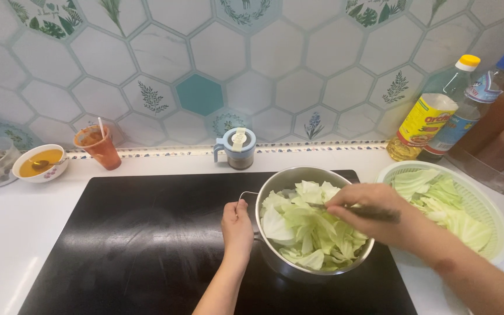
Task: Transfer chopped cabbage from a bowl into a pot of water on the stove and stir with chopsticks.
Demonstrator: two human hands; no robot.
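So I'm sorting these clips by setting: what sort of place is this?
Most likely a home kitchen: a black cooktop carries a steel pot of cabbage leaves, oil bottles stand against a tiled wall.

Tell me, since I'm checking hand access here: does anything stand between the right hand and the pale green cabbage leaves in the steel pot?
Nothing visible does. The right hand is over the round steel pot, holding a thin dark utensil down among the pale green cabbage leaves. The left hand is at the pot's wire handle, to the side.

Home kitchen: cooktop [147, 245], tiled backsplash [217, 52], oil bottles [424, 119].
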